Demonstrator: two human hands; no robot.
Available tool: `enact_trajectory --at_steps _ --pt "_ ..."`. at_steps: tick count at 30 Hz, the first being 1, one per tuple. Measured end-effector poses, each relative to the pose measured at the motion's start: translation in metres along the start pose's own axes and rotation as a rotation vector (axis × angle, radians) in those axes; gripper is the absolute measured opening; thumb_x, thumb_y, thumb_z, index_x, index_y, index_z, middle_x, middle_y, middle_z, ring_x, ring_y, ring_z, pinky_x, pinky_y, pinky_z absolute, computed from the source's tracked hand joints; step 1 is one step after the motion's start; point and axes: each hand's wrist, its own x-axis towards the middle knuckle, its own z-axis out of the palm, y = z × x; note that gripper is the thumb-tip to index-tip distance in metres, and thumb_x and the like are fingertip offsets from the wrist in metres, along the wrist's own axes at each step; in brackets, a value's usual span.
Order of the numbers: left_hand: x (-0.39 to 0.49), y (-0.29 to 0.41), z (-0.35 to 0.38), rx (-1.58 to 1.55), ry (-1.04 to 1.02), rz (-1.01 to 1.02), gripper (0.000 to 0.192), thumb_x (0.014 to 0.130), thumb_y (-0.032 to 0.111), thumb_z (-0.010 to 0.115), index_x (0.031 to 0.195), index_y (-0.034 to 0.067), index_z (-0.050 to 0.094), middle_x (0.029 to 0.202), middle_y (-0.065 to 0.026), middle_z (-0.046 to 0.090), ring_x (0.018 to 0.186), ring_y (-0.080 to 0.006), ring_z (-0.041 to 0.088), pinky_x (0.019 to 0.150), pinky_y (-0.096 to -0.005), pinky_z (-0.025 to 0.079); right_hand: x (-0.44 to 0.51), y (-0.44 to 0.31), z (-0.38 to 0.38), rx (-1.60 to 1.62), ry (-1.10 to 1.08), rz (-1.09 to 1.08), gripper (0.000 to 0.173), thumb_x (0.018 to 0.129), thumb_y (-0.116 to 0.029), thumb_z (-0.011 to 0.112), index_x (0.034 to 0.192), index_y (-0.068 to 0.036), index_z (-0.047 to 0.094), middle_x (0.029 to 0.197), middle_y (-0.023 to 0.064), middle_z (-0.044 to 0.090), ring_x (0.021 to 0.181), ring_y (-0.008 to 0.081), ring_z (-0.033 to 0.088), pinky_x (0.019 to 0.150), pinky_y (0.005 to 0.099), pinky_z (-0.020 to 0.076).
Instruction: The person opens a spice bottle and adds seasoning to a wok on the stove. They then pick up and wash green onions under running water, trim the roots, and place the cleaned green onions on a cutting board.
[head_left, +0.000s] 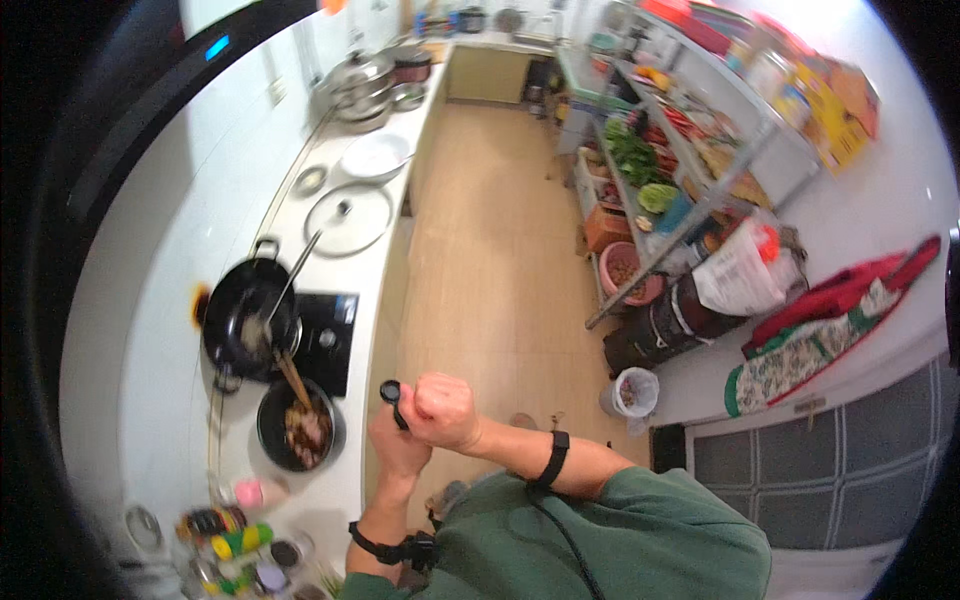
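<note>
My left hand (397, 444) is closed around a small black object with a round end (390, 391), beside the counter's front edge. Pressed against it from the right is my right hand (444, 409), its fingers curled into a fist; whether it also grips the object is hidden. To the left, a black pot (264, 427) holds meat pieces in brown sauce, with wooden chopsticks (294, 379) reaching into it. Behind it, a black wok (225, 315) stands over the black cooktop (328, 367), a metal ladle (296, 270) resting in it.
A glass lid (360, 217), a white plate (375, 155) and a steamer pot (360, 86) stand farther along the white counter (352, 276). Bottles and jars (241, 540) crowd its near end. Across the floor are a metal shelf (675, 259) of vegetables and a lined bin (630, 394).
</note>
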Motion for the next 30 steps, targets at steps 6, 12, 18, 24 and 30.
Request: enact_trajectory --at_steps 6,12,18,24,30 --pt "0.029 0.021 0.151 -0.004 -0.136 0.248 0.025 0.089 0.017 0.069 0.075 0.004 0.053 0.066 -0.0186 0.059 0.058 -0.0402 0.061 0.050 -0.0436 0.046 0.022 0.094 -0.134 -0.207 0.057 -0.174 0.042 0.077 0.007 0.072 0.061 -0.009 0.036 0.054 0.0053 0.040 0.045 0.0235 0.040 0.042 0.0364 0.0305" --pt "0.066 0.061 0.308 0.042 -0.204 0.400 0.024 0.086 0.014 0.069 0.073 0.005 0.051 0.062 -0.0160 0.054 0.055 -0.0382 0.058 0.048 -0.0431 0.043 0.058 0.187 -0.265 -0.299 0.056 -0.183 0.040 0.076 0.009 0.069 0.062 -0.010 0.037 0.056 0.0030 0.040 0.045 0.0210 0.040 0.042 0.0346 0.0312" --pt "0.139 0.077 0.401 0.064 -0.205 0.393 0.023 0.084 0.013 0.071 0.075 0.005 0.051 0.065 -0.0154 0.054 0.056 -0.0374 0.058 0.049 -0.0424 0.042 0.115 0.283 -0.313 -0.277 0.058 -0.171 0.038 0.076 0.005 0.069 0.062 -0.011 0.037 0.056 0.0026 0.037 0.045 0.0196 0.039 0.042 0.0346 0.0306" --pt "0.252 0.050 0.483 0.042 -0.268 0.333 0.031 0.102 0.017 0.055 0.074 0.005 0.048 0.060 -0.0138 0.054 0.053 -0.0320 0.055 0.049 -0.0411 0.039 0.175 0.419 -0.311 -0.244 0.042 -0.216 0.039 0.077 0.006 0.071 0.061 -0.010 0.039 0.057 0.0020 0.037 0.044 0.0193 0.038 0.042 0.0341 0.0271" --pt "0.413 0.017 0.567 0.033 -0.291 0.346 0.029 0.101 0.018 0.052 0.074 0.007 0.048 0.063 -0.0071 0.052 0.058 -0.0239 0.054 0.053 -0.0384 0.040 0.288 0.565 -0.293 -0.324 0.084 -0.254 0.032 0.073 -0.001 0.069 0.062 -0.010 0.042 0.057 0.0017 0.036 0.046 0.0189 0.040 0.043 0.0342 0.0296"
